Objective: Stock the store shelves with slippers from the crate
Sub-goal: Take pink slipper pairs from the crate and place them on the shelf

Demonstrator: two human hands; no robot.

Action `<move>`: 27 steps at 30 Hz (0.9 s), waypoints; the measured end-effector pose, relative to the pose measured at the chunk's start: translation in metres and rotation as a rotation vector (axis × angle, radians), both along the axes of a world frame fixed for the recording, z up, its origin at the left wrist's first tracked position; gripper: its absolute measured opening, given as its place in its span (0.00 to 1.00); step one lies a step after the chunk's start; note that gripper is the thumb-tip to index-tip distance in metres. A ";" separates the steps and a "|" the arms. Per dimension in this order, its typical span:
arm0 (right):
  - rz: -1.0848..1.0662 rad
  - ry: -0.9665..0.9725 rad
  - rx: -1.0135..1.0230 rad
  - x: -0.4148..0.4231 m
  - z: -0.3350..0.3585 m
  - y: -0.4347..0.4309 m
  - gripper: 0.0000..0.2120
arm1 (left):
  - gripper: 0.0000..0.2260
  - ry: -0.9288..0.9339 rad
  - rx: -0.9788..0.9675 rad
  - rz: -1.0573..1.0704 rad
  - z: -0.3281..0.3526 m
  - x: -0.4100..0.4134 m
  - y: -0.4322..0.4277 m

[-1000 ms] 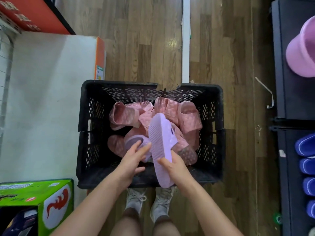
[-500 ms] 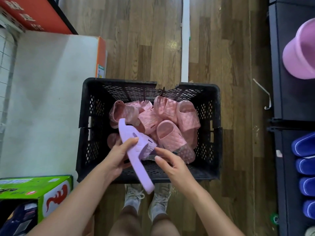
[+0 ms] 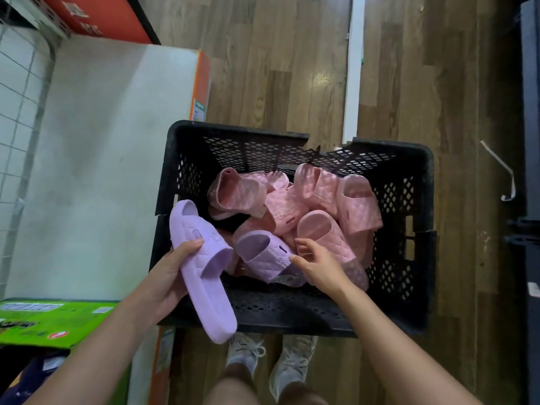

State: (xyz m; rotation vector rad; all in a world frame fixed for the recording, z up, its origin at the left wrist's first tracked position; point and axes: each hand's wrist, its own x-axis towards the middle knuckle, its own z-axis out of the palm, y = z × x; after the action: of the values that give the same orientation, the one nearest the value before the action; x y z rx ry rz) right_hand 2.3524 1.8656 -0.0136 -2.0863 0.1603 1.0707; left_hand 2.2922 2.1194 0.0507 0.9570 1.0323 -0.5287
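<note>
Over the crate's near-left corner the left hand grips a lilac slipper — the right hand, fingers loosely open, poised at its mate, presumably to pair them.

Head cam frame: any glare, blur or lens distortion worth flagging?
Head view: one glare patch on the wood floor beyond the crate; wide-angle lens slightly bows the white floor strip; shelf at the right edge is underexposed; left hand, right hand and the held lilac slipper look fairly sharp.

We look from a single head camera, steeply down and close; the crate fills centre, shoes at 6 o'clock.
</note>
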 end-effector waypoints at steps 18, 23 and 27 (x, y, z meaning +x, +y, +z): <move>0.437 -0.079 -0.230 -0.013 -0.095 0.027 0.24 | 0.32 -0.064 0.026 -0.014 -0.043 -0.006 0.007; 0.244 -0.183 -0.165 -0.021 -0.065 0.024 0.15 | 0.34 -0.089 0.049 -0.010 -0.025 -0.009 0.002; -0.043 -0.142 -0.050 -0.005 -0.016 0.024 0.15 | 0.40 -0.082 0.049 -0.028 0.004 -0.005 -0.002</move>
State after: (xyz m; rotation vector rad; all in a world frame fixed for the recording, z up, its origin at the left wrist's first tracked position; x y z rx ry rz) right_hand 2.3478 1.8897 -0.0298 -2.1857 0.1622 0.8975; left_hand 2.2869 2.1171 0.0543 1.0291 0.9628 -0.4851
